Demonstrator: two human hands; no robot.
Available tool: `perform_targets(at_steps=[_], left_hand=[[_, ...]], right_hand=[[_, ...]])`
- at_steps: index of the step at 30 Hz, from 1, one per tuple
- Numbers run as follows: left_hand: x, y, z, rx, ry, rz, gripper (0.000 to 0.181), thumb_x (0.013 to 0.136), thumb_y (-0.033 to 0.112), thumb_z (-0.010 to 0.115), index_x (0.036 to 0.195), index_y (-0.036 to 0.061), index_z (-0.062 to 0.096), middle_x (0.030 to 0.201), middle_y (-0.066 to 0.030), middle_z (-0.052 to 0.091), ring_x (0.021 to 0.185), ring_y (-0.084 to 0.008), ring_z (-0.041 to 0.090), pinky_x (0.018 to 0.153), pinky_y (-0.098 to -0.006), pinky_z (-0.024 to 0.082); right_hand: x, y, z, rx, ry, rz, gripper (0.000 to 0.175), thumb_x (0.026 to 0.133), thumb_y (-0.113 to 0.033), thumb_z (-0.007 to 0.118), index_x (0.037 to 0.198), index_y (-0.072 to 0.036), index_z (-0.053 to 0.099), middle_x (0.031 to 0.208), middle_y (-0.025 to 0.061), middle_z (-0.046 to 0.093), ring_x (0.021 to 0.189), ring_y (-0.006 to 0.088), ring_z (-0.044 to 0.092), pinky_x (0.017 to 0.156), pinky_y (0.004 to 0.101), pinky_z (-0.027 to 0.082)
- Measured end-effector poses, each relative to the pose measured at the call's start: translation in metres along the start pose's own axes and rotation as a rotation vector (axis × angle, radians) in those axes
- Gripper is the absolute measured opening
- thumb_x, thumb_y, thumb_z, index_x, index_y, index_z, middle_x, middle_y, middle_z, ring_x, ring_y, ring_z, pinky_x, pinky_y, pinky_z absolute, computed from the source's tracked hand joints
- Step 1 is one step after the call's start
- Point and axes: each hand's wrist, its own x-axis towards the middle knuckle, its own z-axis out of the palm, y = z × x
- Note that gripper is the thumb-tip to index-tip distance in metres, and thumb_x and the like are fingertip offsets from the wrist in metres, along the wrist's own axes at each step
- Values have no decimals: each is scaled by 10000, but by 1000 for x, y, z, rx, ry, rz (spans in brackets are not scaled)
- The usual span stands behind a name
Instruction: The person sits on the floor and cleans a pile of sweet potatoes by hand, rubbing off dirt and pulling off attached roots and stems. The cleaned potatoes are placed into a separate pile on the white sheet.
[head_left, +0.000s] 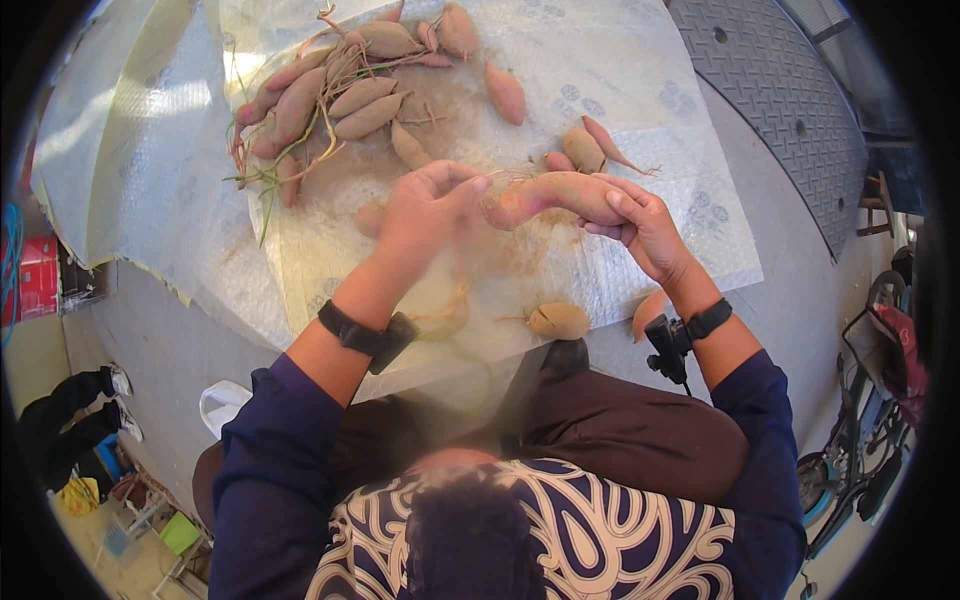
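My right hand (637, 225) grips the thick end of a long, curved sweet potato (559, 196) with reddish-tan, soil-dusted skin. At its other end, my left hand (431, 217) pinches thin roots (510, 172) between thumb and forefinger. A heap of sweet potatoes (300, 105) with stems and roots lies at the upper left on a bubble-wrap sheet (630, 60). One reddish sweet potato (505, 94) lies apart from the heap. Beyond my right hand are a round one (585, 150) and a slender one (611, 146). A cracked sweet potato (559, 322) lies near my legs.
Another sweet potato (649, 315) is partly hidden by my right wrist device. A textured grey ramp plate (780, 112) lies at the upper right. A bicycle (840, 457) stands at the right edge. At the left, another person's legs (67, 420) show, near a red box (37, 277).
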Motion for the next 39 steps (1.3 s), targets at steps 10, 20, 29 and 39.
perform_targets(at_steps=[10,20,29,39], left_hand=[[-15,-41,-25,1161,-425,85,647,823,264,827,1419,162,595,1508,-190,504,1403,-384,455,1083,-535,446],[-44,-83,-40,1175,-522,-64,719,822,265,816,1475,163,533,1524,-199,480,1412,-424,451,1093,-525,464],[-23,35,-98,838,-327,-151,456,1008,230,688,1410,39,583,1312,-133,667,1203,-254,629,1014,-374,512],[-69,233,-147,1057,29,-220,508,1027,361,655,1431,62,583,1294,-86,679,1189,-173,624,1012,-333,494]], right_hand=[[28,-5,-36,-42,242,-169,470,1047,-198,604,1438,48,519,1358,184,622,1183,276,671,1027,391,586],[72,19,-86,-195,438,-267,452,1034,-165,619,1443,-11,501,1326,161,638,1164,235,668,1003,349,563],[87,12,-77,-1163,487,-383,423,907,-70,676,1325,-39,618,1340,172,647,1271,320,587,1125,459,426],[111,61,37,-1740,-414,-735,653,768,-160,822,1383,-123,607,1581,72,462,1519,291,346,1274,560,197]])
